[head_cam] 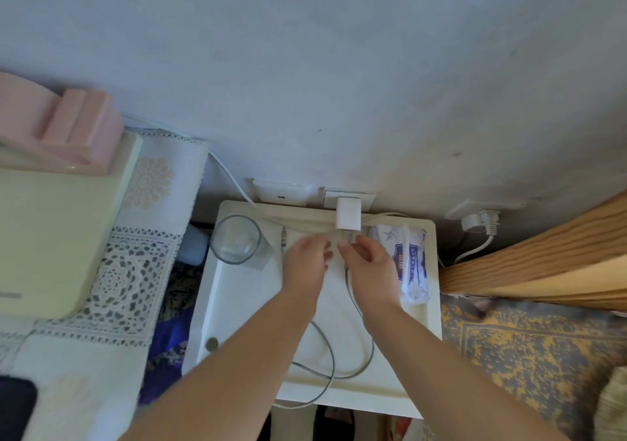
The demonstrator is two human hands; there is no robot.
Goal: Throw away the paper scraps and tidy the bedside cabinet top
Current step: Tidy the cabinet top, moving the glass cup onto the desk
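Note:
The white bedside cabinet top (234,308) sits below the wall. Both my hands reach to its far edge, just under a white charger block (347,216) plugged into the wall socket. My right hand (368,264) pinches the grey charging cable (353,308) close to its plug end. My left hand (305,264) hovers beside it with fingers curled; motion blur hides whether it touches the cable. The cable runs down the top in loose loops and over the front edge. No paper scraps show on the top.
A clear drinking glass (239,238) stands at the top's far left corner. A tissue pack (409,264) lies along its right side, and a coin (212,343) near its left edge. A lace-covered surface (129,271) with a pale box is left; a wooden bed frame (543,264) right.

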